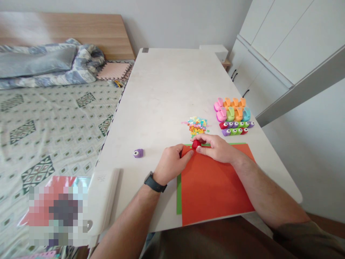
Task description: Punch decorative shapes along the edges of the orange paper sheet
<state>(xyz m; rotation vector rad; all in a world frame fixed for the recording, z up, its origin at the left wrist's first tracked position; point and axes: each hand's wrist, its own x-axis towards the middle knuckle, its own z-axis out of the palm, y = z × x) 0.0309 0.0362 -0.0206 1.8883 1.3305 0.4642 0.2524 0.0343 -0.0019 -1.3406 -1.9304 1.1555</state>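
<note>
My right hand (219, 148) is closed around a small red craft punch (196, 144) at the top edge of an orange sheet of paper (215, 187). With thumb and fingers, my left hand (172, 162) pinches that sheet near its top left corner, just beside the punch. Under the orange sheet lies a green sheet (179, 198), showing along its left and top edges. Small colourful paper cutouts (198, 125) lie in a pile just beyond my hands. The punch's slot is hidden by my fingers.
Larger lever punches (230, 113) and rows of small punches (237, 128) stand at the right of the white table (167, 90). A lone purple punch (138, 153) sits left of my hands. A long white device (104, 198) lies along the table's left front edge, beside a bed (59, 118).
</note>
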